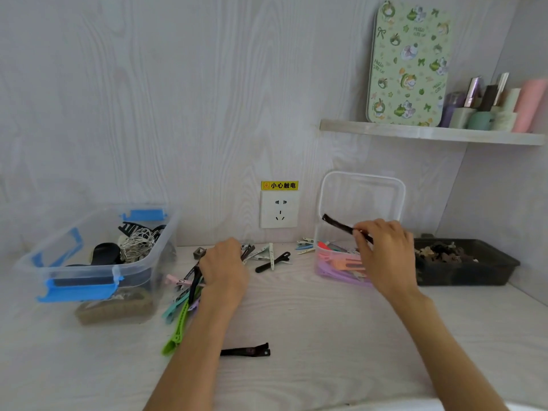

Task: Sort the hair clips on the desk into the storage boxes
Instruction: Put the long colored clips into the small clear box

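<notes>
My right hand point(385, 247) pinches a long black hair clip point(338, 224) above the clear storage box point(361, 185), which holds pink, purple and red clips. My left hand point(224, 262) rests on a pile of loose clips point(185, 292) and grips a dark clip there. A green clip point(176, 336) and teal ones lie in that pile. One black clip point(246, 350) lies alone near the front. Another black clip point(272, 262) and pale ones lie by the wall. A clear box with blue latches point(74, 262) at the left holds claw clips.
A dark tray point(474, 274) of small brown clips stands at the right. A wall socket point(278, 209) sits behind the desk. A shelf point(430, 133) above carries a green patterned tin and several bottles. A brownish comb-like item point(115, 310) lies beside the left box.
</notes>
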